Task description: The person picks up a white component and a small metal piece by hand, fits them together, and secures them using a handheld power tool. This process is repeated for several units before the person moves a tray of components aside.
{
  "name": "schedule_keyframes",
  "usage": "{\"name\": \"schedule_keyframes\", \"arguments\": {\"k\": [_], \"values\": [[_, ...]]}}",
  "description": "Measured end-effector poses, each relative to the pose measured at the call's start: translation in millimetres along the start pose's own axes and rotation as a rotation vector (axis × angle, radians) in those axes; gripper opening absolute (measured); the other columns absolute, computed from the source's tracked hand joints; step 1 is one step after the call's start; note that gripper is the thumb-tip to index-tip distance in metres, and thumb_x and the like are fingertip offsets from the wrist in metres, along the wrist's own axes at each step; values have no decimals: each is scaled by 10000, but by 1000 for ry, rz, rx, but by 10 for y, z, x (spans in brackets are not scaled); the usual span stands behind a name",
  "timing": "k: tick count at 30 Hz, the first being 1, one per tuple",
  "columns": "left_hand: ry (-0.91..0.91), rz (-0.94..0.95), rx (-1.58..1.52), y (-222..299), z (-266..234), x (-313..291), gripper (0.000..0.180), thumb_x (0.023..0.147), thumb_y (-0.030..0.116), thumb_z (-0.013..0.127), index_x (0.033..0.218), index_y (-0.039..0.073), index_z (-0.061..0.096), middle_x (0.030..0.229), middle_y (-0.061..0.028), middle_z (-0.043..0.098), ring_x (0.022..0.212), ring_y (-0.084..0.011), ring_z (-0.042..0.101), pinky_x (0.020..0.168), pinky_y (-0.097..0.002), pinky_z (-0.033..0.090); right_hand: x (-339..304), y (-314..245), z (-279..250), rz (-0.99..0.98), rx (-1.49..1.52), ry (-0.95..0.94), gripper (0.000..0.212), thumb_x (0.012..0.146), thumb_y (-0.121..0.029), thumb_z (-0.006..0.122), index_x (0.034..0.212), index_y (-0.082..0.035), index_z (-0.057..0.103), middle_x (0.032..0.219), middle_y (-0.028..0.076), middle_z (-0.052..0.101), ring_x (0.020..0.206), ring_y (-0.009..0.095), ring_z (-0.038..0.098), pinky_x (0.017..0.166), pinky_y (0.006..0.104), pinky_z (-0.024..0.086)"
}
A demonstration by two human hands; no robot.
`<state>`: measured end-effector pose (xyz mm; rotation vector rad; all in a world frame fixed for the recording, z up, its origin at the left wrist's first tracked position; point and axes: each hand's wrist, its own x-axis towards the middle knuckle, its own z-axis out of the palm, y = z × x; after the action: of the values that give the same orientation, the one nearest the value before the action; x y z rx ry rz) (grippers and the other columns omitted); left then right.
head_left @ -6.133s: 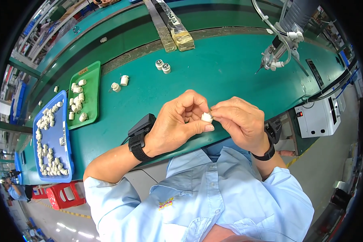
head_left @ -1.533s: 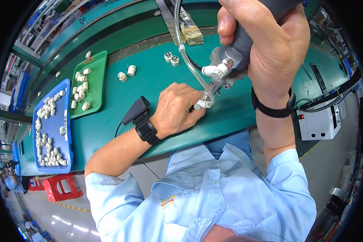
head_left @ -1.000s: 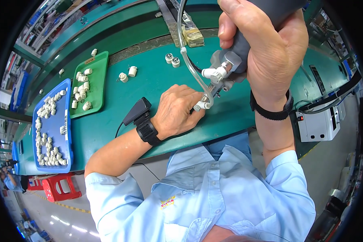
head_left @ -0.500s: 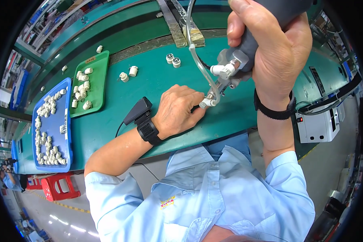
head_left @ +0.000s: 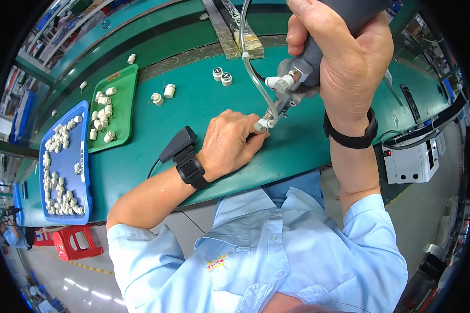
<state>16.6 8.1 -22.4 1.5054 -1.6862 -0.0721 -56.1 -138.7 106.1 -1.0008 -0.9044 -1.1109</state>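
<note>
My right hand [head_left: 352, 65] is wrapped round a dark grey handheld power driver [head_left: 312, 73] with white hose fittings and a metal front end. A clear air hose [head_left: 243, 41] runs down to its tip, which slants toward my left hand [head_left: 225, 140]. That hand rests on the green table with its fingers curled and pinched just under the driver's tip. What they grip is hidden beneath them. Beyond the left hand stand two white cylindrical parts with dark tops [head_left: 222, 76]. Two more white cylindrical parts [head_left: 163, 95] lie farther left.
A green tray [head_left: 125, 112] and a blue tray [head_left: 87, 172] at the left hold several white parts. Metal bars [head_left: 222, 36] lie across the far edge of the table [head_left: 156, 128]. A white box with cables [head_left: 410, 166] sits at the right, and a red stool [head_left: 75, 244] stands lower left.
My right hand and the driver have shifted slightly left, its tip coming closer over my left fingers. The left hand has barely moved; the whole view has shifted a little.
</note>
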Motion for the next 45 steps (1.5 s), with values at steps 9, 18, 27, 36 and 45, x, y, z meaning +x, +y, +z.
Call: {"name": "schedule_keyframes", "arguments": {"k": [9,18,27,36,45], "values": [[-9,-30,-15,7,-3,3,187,783,115,758,767,34,591,636,-142,591,628,-356,582,630,-437,439,2,17,110,13,41,23,256,838,32,679,1057,43,546,814,83,611,537,104,578,471,238,482],[-8,-32,-29,9,-9,7,175,786,118,756,780,36,601,637,-147,590,631,-362,581,635,-444,440,18,-274,530,410,-844,414,286,834,34,689,1073,30,533,860,82,609,548,99,580,476,236,486],[-12,-60,-35,-11,-5,-11,154,777,115,762,826,32,643,664,-158,618,637,-367,589,634,-448,451,-63,-143,492,239,-602,233,313,828,31,702,1081,13,518,853,75,609,556,86,573,480,229,473],[11,-63,-45,21,-22,-39,180,773,88,764,850,39,608,728,-140,677,677,-360,634,658,-436,481,236,-416,436,273,-995,307,216,880,-76,668,1045,19,568,661,28,585,536,89,548,480,225,452],[10,-88,-35,39,-35,-33,448,774,52,761,1098,55,452,884,-142,740,733,-345,659,702,-435,486,224,-393,525,278,-1059,291,242,877,-88,665,1065,32,572,665,38,585,522,100,539,489,228,456]]}}
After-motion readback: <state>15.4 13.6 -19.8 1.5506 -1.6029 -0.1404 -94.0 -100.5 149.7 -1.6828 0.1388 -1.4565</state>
